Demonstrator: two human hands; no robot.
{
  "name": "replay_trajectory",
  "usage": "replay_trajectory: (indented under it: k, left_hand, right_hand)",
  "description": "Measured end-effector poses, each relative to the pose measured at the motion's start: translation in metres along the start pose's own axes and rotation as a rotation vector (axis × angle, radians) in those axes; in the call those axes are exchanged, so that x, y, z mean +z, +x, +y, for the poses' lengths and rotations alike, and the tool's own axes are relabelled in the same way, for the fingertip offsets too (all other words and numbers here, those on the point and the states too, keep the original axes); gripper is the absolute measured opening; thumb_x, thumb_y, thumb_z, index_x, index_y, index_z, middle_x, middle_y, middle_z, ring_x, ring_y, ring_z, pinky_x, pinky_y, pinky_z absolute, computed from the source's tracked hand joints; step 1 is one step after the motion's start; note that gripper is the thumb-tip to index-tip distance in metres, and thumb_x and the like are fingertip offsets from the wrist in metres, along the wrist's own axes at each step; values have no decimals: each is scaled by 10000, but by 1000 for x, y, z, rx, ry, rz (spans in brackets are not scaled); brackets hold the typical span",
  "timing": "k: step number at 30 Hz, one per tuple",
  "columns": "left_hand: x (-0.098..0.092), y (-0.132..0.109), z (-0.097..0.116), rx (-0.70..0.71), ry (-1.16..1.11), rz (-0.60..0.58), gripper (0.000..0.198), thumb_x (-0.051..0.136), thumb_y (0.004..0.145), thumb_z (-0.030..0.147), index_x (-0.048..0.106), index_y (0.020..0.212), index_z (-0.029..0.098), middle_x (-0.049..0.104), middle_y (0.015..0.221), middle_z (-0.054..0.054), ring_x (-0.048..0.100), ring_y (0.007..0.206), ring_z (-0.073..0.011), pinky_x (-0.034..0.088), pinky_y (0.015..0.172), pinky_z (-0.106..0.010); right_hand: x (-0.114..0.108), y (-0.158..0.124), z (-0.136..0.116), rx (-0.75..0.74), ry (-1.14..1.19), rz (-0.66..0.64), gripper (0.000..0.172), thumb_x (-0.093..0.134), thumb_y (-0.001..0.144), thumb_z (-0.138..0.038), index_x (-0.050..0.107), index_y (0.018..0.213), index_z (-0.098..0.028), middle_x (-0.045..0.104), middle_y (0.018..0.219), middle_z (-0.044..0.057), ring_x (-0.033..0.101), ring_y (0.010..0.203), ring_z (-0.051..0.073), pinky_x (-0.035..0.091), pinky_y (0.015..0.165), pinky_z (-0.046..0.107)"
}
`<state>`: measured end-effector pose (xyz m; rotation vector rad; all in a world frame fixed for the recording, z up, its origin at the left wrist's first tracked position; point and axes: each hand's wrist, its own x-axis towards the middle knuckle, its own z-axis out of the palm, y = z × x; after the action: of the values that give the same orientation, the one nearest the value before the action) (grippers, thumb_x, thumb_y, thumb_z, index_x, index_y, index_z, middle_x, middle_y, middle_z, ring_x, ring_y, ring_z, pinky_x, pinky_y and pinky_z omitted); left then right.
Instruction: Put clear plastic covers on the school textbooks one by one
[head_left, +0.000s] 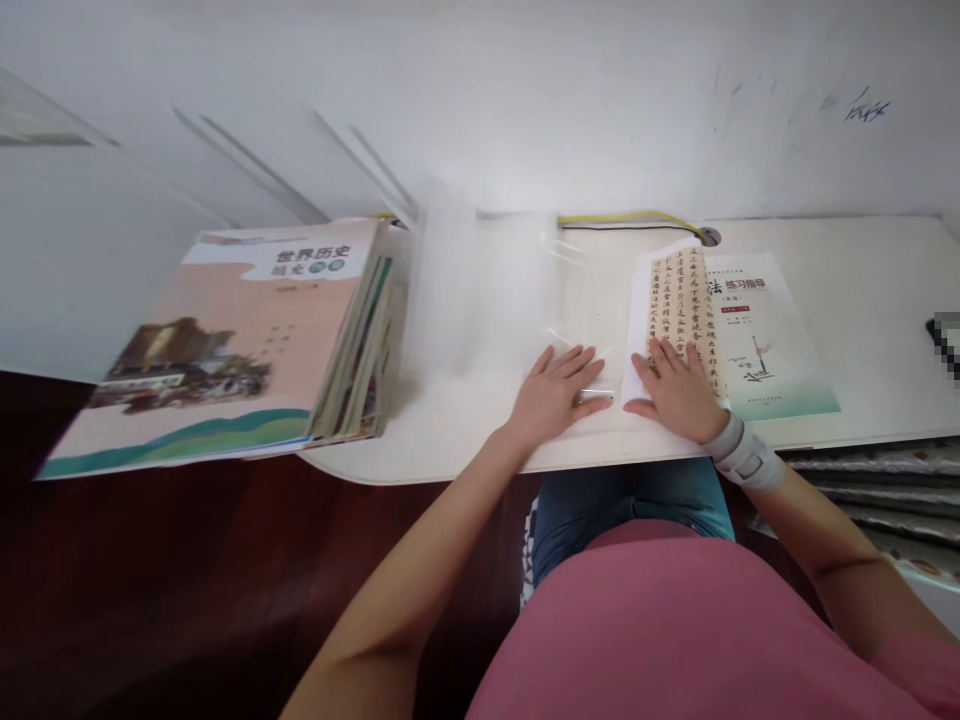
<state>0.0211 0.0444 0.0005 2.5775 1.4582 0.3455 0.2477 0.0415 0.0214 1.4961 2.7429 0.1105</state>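
Note:
My left hand (559,385) lies flat, fingers spread, on a clear plastic sheet (487,290) spread over the white desk (862,300). My right hand (679,385) presses flat on a tan calligraphy page (686,290) with columns of black characters, which lies on a white sheet. Under that page lies a pale green and white calligraphy exercise book (765,335). Neither hand grips anything.
A stack of textbooks (240,340) with a peach history cover on top overhangs the desk's left end. A yellow cable (630,218) runs along the back edge by the wall. A dark blurred object (946,335) sits at the far right. A white wristband (746,455) is on my right wrist.

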Motion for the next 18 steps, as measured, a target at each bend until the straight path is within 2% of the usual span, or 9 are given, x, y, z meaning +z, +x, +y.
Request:
replay_trajectory:
  k: [6,9,12,15,18]
  left_hand:
    - [3,-2,2,-2,7,76,554,449,920,546,546,1340,199,494,1441,-125,434,1354,-275,268,1147,-522]
    - [4,-3,3,-25,23,84,557,440,927,536,511,1374,211,473,1458,-126,413,1368,-276,259,1150,-523]
    - [3,-4,5,-9,58,74,615,439,921,552,433,1434,213,391,1511,-142,356,1402,-291,237,1154,-533]
    - [0,-5,7,69,96,55,599,431,922,554,406,1450,271,340,1542,-117,272,1435,-333,171,1140,-619]
    - [-1,-6,10,129,114,42,513,406,943,522,457,1410,315,399,1514,-77,264,1435,-344,74,1120,-689]
  right_hand:
    - [3,-1,-13,-33,18,14,705,413,916,-573,428,1416,-76,369,1473,296,339,1384,402,228,1104,616]
    - [3,-6,-22,-54,25,22,692,386,946,-521,404,1420,-17,370,1471,296,343,1387,384,232,1126,579]
    - [0,-12,-24,-75,36,23,609,371,974,-412,414,1404,17,402,1461,275,376,1377,345,283,1132,499]
    - [-2,-15,-22,-106,44,8,508,360,977,-288,455,1379,8,444,1445,244,412,1363,302,339,1115,432]
    - [-2,-16,-23,-119,13,-2,462,341,962,-184,483,1356,11,480,1417,237,449,1338,286,370,1097,417]
